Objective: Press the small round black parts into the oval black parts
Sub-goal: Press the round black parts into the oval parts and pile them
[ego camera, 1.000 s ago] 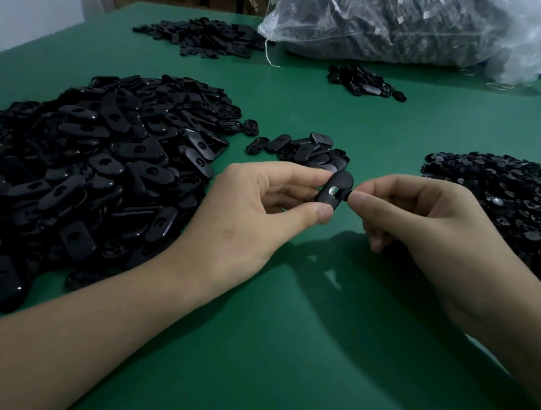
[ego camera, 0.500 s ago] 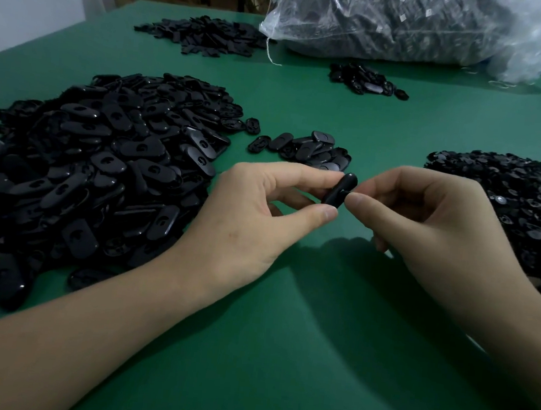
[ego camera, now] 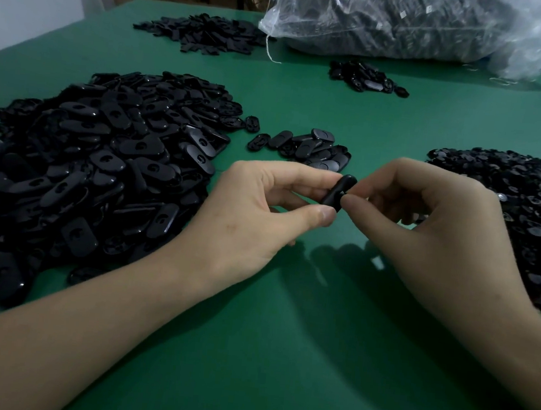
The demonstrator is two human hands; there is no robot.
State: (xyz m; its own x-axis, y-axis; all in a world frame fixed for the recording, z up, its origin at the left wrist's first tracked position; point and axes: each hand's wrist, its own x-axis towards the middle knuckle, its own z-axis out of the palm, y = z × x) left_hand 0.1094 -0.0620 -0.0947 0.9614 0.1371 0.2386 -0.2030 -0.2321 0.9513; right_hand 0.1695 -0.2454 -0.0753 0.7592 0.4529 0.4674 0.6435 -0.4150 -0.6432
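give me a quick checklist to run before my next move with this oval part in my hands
1. Left hand pinches the oval part between thumb and fingers: ok.
2. Right hand has its thumb tip on the oval part: ok.
3. Small round part seated flush in it: cannot tell, the oval part is edge-on to the camera.
4. Pile of round parts lies to the right of the right hand: ok.
5. Pile of oval parts lies to the left of the left hand: ok.
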